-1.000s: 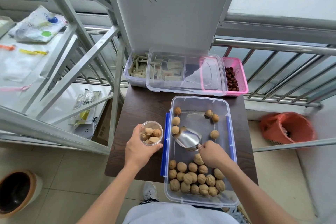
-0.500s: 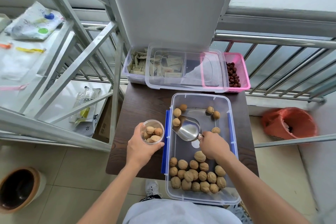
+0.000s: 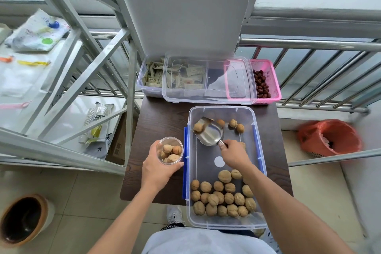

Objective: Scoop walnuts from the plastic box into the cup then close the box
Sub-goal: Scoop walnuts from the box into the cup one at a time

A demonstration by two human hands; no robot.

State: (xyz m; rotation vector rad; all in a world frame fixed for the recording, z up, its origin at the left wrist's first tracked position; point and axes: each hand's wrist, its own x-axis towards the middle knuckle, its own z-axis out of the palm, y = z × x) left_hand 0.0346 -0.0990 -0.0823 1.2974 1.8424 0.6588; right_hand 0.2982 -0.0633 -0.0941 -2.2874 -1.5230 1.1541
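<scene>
- The plastic box (image 3: 221, 108) stands open on the dark tabletop (image 3: 160, 121), in the centre of the frame, with blue clasps along both long sides.
- Most of the walnuts (image 3: 223, 197) are bunched at the lower end of the box. A few lie loose at its upper end.
- My left hand (image 3: 156, 169) is wrapped round the clear cup (image 3: 170, 150), left of centre. The cup is just beside the box's left wall and contains several walnuts.
- My right hand (image 3: 235, 153) is inside the box, its fingers curled round the handle of the metal scoop (image 3: 210, 132).
- The scoop's bowl points toward the upper end of the box. One walnut sits at the bowl's left edge; I cannot tell whether it is inside the bowl.
- The clear lid (image 3: 216, 80) lies above the box in the frame. It rests across a clear tub of sachets (image 3: 144, 80) and a pink basket (image 3: 270, 76) of dark red fruit.
- An orange-red bin (image 3: 329, 138) stands on the floor at the right edge.
</scene>
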